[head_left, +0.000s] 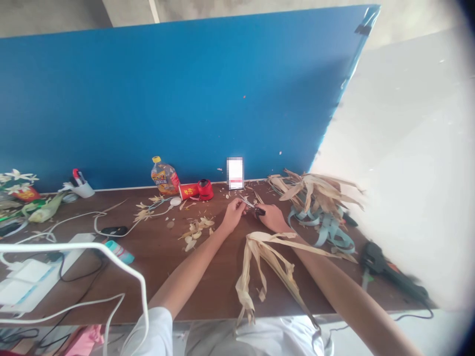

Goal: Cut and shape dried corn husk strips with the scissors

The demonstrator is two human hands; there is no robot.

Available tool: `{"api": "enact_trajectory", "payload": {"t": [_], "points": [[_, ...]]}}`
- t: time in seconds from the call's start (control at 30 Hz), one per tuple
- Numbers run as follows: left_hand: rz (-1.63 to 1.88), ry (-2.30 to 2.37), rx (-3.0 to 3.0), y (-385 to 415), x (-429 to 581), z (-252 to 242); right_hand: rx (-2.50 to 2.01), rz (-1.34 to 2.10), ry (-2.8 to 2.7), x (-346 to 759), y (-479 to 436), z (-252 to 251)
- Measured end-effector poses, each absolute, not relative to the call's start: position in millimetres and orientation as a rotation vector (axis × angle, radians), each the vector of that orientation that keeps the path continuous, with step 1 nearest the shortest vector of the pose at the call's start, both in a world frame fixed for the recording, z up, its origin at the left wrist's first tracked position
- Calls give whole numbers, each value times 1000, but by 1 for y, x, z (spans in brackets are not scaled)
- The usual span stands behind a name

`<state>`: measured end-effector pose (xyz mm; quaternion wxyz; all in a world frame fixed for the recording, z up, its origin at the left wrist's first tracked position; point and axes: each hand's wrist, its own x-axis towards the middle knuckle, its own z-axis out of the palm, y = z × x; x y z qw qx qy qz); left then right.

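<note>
My right hand (272, 217) is closed around the black handles of a pair of scissors (260, 211), whose blades point up and left toward my other hand. Just left of the blades, my left hand (233, 212) has its fingers pinched together; what is between them is too small to make out. Dry corn husk strips (261, 244) lie between my forearms and hang over the table's front edge. Cut petal-shaped husk pieces (198, 229) are scattered left of my left forearm.
A heap of dried husks (311, 190) and pale blue ribbon (336, 235) lies at right, near a glue gun (389, 272). Behind stand a bottle (164, 178), a red cup (189, 191) and a phone-like screen (235, 172). White cables and a power strip (48, 277) fill the left.
</note>
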<state>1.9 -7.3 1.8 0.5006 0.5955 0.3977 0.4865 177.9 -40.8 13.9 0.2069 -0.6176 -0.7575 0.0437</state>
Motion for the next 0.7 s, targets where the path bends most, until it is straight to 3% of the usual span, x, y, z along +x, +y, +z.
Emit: {"api": "enact_trajectory", "payload": {"t": [0.7], "points": [[1260, 956, 1421, -6, 1, 0, -1749, 143, -2097, 176, -42, 16]]}}
